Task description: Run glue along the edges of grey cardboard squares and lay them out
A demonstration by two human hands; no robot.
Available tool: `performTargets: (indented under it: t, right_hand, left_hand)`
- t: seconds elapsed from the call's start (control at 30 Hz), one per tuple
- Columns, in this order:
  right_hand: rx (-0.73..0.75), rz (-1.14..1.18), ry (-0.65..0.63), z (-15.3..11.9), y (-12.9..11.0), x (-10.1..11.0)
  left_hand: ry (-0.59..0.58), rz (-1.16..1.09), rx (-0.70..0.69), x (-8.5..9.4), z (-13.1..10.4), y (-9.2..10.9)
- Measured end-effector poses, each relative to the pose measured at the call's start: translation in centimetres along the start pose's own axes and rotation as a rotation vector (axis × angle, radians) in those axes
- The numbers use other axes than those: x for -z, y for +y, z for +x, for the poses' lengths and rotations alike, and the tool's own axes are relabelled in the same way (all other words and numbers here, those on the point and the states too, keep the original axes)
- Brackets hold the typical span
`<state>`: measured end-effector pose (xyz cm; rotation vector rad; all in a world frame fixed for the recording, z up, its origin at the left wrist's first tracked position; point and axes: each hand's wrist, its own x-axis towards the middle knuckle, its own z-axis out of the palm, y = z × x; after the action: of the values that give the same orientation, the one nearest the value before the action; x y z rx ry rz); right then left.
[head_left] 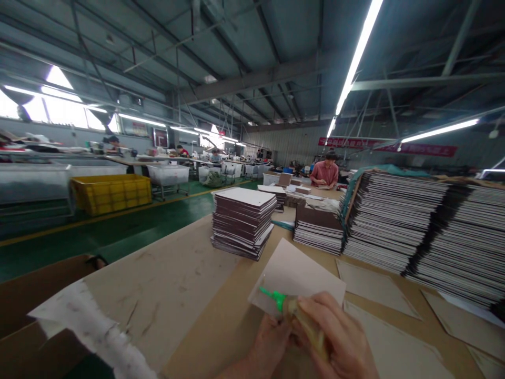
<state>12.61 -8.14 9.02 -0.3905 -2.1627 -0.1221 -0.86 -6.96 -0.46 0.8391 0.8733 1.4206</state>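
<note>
My right hand (pixel 341 337) grips a glue bottle (pixel 302 321) with a green nozzle (pixel 273 296), its tip pointing left over a pale card sheet (pixel 295 273). Just left of it and below the card, my left hand (pixel 270 345) holds the sheet's near edge. Both hands are at the bottom middle, over the brown table (pixel 185 279).
A stack of dark-edged boards (pixel 242 221) stands ahead; bigger stacks (pixel 426 226) fill the right side. Loose card sheets (pixel 374 287) lie at right. A torn white strip (pixel 98 326) lies at left beside a cardboard box (pixel 23 310). A person in pink (pixel 325 171) sits beyond.
</note>
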Motion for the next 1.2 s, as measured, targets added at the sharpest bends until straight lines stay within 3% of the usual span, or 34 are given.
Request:
performTargets:
  t: [0.2,0.37,0.63,0.77,0.9,1.07,1.2]
  right_hand:
    - [-0.125,0.012,0.254,1.5,1.6,1.4]
    - [-0.121,-0.134,0.335,2.3,3.3,1.9]
    - [-0.064,-0.249,0.172,2.1,2.9,2.2]
    - [-0.079,-0.304,0.215,2.0,2.9,2.3]
    - [-0.036,-0.306,0.144,2.1,2.8,2.2]
    - [-0.067,-0.298,0.224,2.4,2.6,2.3]
    - [-0.024,-0.246,0.123,2.5,2.4,2.1]
  left_hand:
    - [-0.041,0.013,-0.025,0.4,0.5,-1.0]
    - [-0.048,0.052,-0.040,0.5,0.1,-0.8]
    - [0.080,0.129,0.023,1.1,0.2,-1.7]
    - [0.035,0.117,0.004,0.8,0.1,-1.3]
    - [-0.025,0.088,-0.014,0.8,0.1,-1.0]
    - [-0.043,0.101,-0.017,1.0,0.2,-1.0]
    - [-0.058,0.082,-0.023,1.2,0.4,-1.5]
